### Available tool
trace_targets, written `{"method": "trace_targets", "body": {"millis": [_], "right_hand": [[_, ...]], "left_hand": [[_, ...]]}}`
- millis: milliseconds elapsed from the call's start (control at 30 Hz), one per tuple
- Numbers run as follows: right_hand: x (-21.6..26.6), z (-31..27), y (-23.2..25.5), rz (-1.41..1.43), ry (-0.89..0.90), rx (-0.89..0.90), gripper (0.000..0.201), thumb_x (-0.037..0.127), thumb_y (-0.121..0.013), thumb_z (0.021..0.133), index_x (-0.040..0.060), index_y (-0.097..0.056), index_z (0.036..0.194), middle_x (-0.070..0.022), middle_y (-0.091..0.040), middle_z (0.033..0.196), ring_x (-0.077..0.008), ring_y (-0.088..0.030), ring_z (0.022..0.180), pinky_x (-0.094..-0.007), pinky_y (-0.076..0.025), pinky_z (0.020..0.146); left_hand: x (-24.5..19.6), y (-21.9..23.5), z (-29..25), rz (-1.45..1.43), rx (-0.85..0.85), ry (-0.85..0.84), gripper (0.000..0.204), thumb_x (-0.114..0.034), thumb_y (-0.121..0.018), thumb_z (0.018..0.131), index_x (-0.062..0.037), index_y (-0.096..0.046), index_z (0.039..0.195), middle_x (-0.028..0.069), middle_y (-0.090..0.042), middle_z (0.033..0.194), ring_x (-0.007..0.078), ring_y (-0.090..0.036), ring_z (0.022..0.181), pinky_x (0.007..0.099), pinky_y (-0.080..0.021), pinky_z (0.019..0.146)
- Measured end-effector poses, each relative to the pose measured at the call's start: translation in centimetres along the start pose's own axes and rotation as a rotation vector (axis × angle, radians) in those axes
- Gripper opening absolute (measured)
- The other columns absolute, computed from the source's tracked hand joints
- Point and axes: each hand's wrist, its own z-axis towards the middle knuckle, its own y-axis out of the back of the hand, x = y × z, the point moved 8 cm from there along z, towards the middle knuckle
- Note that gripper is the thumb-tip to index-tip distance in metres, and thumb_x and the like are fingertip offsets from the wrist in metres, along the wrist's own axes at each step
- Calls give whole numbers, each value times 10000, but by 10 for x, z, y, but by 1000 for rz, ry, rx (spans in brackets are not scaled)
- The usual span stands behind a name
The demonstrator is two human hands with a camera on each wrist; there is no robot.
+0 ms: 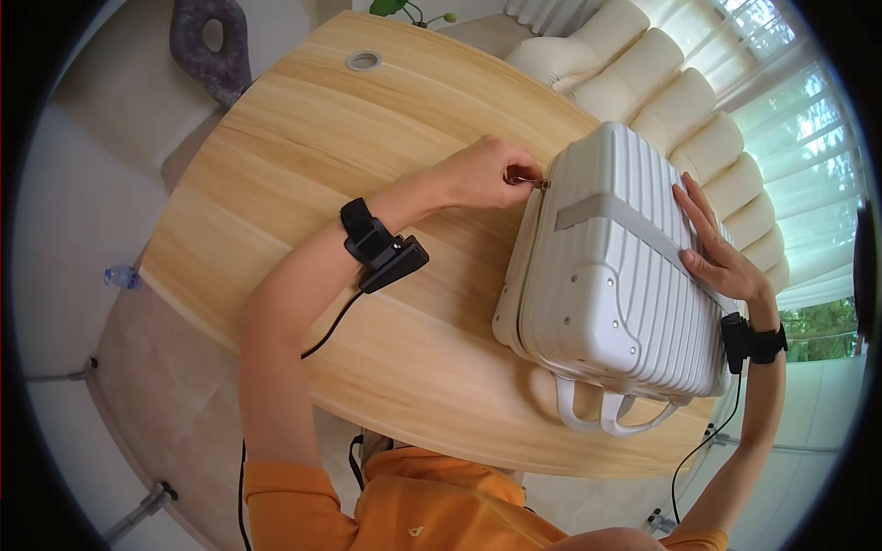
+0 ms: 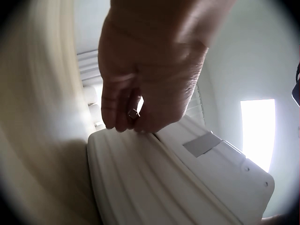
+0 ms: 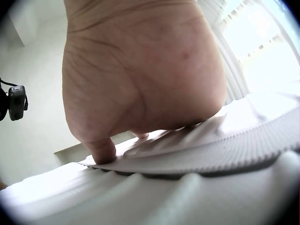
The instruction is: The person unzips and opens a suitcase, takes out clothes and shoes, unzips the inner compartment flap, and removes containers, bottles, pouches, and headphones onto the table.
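A small white ribbed suitcase (image 1: 634, 266) stands on the wooden table, with a grey elastic strap (image 1: 634, 220) around it. At the seam on its left side, my left hand (image 1: 491, 174) pinches a small metal zipper pull (image 1: 526, 180) between thumb and curled fingers. In the left wrist view the metal end of the zipper pull (image 2: 133, 114) shows among the fingers, close above the seam. My right hand (image 1: 721, 257) rests on the suitcase's ribbed right face with fingers extended. Its thumb lies at the strap (image 3: 197, 159) in the right wrist view.
The suitcase's white carry handles (image 1: 634, 418) point toward me near the front edge of the wooden table (image 1: 303, 165). A round cable hole (image 1: 364, 61) is set in the far part of the tabletop. Behind the table stands a cream padded sofa (image 1: 680, 101).
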Motion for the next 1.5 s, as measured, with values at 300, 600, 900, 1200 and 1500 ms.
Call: {"method": "trace_targets", "body": {"millis": [300,600,900,1200,1500], "right_hand": [[2,0,2,11,-18,40,699,374,-507,866,112,-157,1411,-154,12,1470,-306,37,1359,-402,-52,1084],[3,0,3,-8,-24,38,706,394,-518,857,132,-167,1410,-149,10,1471,-305,54,1358,-432,-36,1083],[1,-11,6,85,-59,-38,630,450,-417,896,157,-193,1407,-132,-21,1474,-294,-17,1359,-409,-113,1084],[-104,-169,-18,247,-662,-497,729,536,-304,909,-34,-228,1357,-166,-302,1390,-249,-231,1315,-295,-190,1065],[-96,-188,-97,1179,-559,-581,643,482,-342,926,-38,-338,1304,-80,-461,1264,-135,-435,1135,-250,-315,978]], "left_hand": [[-12,18,14,324,-188,-294,114,-43,-572,788,-6,-650,864,117,-543,753,267,-533,683,330,-429,623],[30,-6,97,226,-23,-48,161,-121,-571,771,14,-649,811,96,-600,752,189,-517,602,313,-426,579],[60,-10,76,-227,-126,239,406,-158,-531,827,-78,-494,1224,17,-577,871,99,-536,748,239,-441,628],[-46,-44,-26,-207,-100,17,701,-523,-315,910,-53,-145,1402,146,-159,1436,228,-137,1335,310,-135,1075],[-26,-67,-20,-822,-242,130,555,-411,-217,957,-48,-234,1376,97,-402,1313,173,-407,1189,291,-298,1021]]}}
